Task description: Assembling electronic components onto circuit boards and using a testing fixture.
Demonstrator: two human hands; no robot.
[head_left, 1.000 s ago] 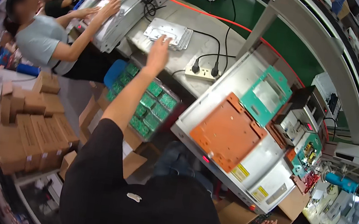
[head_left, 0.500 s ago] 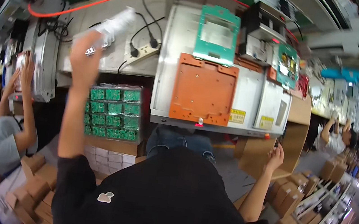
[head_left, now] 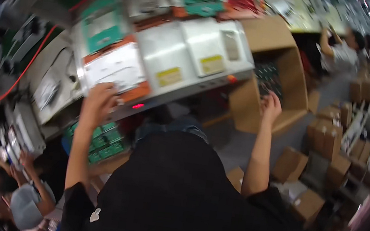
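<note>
Labels, two: one yellow rectangular label (head_left: pixel 168 77) is sitting on the flat top of the silver-white metal machine (head_left: pixel 158 49); a second yellow rectangular label (head_left: pixel 212 66) is sitting on its raised white metal cover (head_left: pixel 202 38). Print is blurring beyond reading.

Dressed in a black top (head_left: pixel 170 188), evenly dark, with short sleeves (head_left: pixel 75 208) ending near the elbows. Marked on the left side with one small, whitish patch (head_left: pixel 95 215) of rounded outline. Clothed below in bluish trousers (head_left: pixel 172 127), visible only in part. Bare along both forearms (head_left: pixel 81 153), also at left grip (head_left: pixel 99 104) and right grip (head_left: pixel 270 107).
</note>
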